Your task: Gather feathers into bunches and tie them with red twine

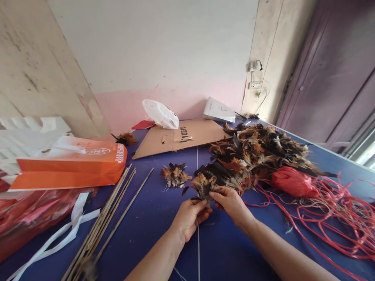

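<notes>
Between my two hands is a small bunch of brown and black feathers (202,184), held just above the blue table (234,246). My left hand (191,216) is closed around the lower end of the bunch. With its fingers pinched, my right hand (227,199) grips the bunch's right side. A second small feather bunch (175,175) lies on the table just beyond my left hand. Past my right hand spreads a large heap of brown and black feathers (258,150).
Red plastic twine (328,218) lies tangled at the right beside a red bundle (294,182). Thin sticks (108,210) lie at the left, near an orange bag (73,171) and white straps (74,222). Flat cardboard (181,138) and a white plastic bag (160,113) are at the back.
</notes>
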`<action>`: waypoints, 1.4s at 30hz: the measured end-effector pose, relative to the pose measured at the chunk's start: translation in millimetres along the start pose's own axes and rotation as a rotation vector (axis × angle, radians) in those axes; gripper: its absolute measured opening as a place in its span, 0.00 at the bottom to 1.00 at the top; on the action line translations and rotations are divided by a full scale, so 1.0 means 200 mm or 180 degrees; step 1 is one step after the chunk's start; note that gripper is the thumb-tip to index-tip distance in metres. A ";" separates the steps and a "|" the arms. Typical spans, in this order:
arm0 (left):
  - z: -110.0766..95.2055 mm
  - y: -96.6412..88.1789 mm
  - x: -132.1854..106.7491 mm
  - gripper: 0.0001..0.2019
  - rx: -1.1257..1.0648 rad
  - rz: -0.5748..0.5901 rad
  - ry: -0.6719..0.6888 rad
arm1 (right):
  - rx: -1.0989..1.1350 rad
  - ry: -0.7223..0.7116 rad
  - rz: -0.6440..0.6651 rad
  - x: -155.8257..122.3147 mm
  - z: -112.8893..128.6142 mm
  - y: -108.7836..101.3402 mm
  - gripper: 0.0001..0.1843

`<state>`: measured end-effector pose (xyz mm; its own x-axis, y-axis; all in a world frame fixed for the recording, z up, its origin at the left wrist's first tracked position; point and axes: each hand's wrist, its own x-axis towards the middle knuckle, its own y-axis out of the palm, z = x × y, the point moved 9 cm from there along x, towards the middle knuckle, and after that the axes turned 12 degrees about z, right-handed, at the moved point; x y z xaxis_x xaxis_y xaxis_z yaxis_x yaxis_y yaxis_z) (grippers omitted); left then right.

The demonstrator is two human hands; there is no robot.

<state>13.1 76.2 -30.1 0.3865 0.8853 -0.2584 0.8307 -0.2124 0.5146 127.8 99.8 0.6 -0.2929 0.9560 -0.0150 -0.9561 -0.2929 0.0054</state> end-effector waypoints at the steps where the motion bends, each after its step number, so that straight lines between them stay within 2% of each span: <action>1: 0.00 0.00 0.00 0.04 0.0059 0.0008 -0.0009 | -0.0108 -0.0019 0.0007 0.00 0.00 0.00 0.12; 5: -0.01 0.03 0.00 0.05 0.0357 0.0143 -0.0001 | -0.0527 -0.0195 0.0026 0.01 0.03 -0.01 0.10; 10: -0.01 0.05 -0.01 0.06 0.0518 0.0249 0.0000 | -0.0624 -0.0325 0.0091 0.02 0.04 0.01 0.09; 15: -0.01 0.02 0.01 0.07 0.0015 0.0286 0.0020 | -0.0664 -0.0402 -0.0233 -0.02 0.08 -0.02 0.12; 18: 0.00 0.00 0.01 0.07 -0.0464 0.0260 0.0002 | -0.1406 -0.0795 -0.0233 -0.07 0.19 0.00 0.14; 21: 0.01 0.00 0.02 0.06 -0.0662 0.0354 0.0010 | -0.2451 -0.1263 -0.0071 -0.13 0.29 0.08 0.09; 24: 0.01 0.01 0.02 0.07 -0.0697 0.0508 0.0017 | -0.3194 -0.1538 0.0072 -0.17 0.33 0.16 0.06; 27: 0.02 0.02 0.01 0.06 -0.0717 0.0530 0.0018 | -0.3567 -0.1626 0.0080 -0.18 0.34 0.20 0.04; 34: 0.02 0.04 0.01 0.06 -0.0822 0.0589 0.0061 | -0.3473 -0.1729 0.0005 -0.18 0.34 0.19 0.04; 42: 0.02 0.05 -0.01 0.08 -0.0754 0.0559 0.0013 | -0.2978 -0.1518 -0.0016 -0.16 0.31 0.15 0.01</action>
<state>23.3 70.9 -27.6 0.5141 0.8453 -0.1453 0.6342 -0.2605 0.7279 109.3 61.6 62.9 -0.4528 0.8048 0.3837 -0.6361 0.0100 -0.7715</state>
